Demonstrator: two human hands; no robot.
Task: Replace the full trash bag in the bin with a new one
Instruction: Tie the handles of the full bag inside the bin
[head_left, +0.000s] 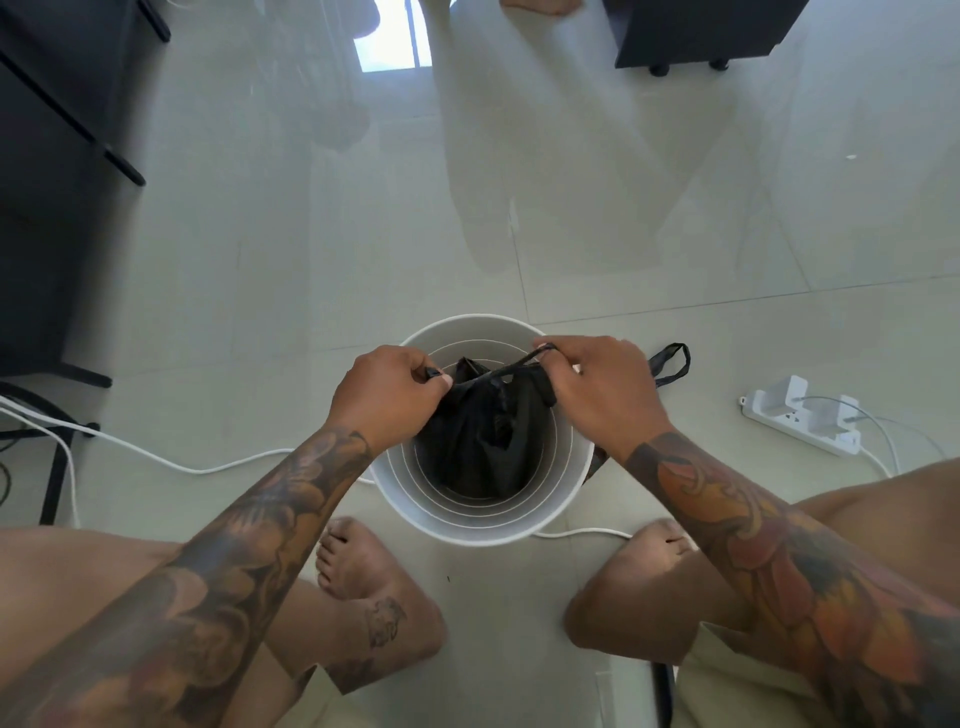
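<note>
A round white bin stands on the tiled floor between my bare feet. A black trash bag hangs down inside it, its body loose and crumpled. My left hand pinches the bag's top edge at the bin's left side. My right hand grips the bag's top and one thin handle loop at the right side. A second black handle loop sticks out past my right hand, outside the bin's rim. The bin's bottom is hidden by the bag.
A white power strip with plugged adapters lies on the floor to the right. White cables run across the floor left of and behind the bin. A black desk frame stands at the left, a dark cabinet at the far right.
</note>
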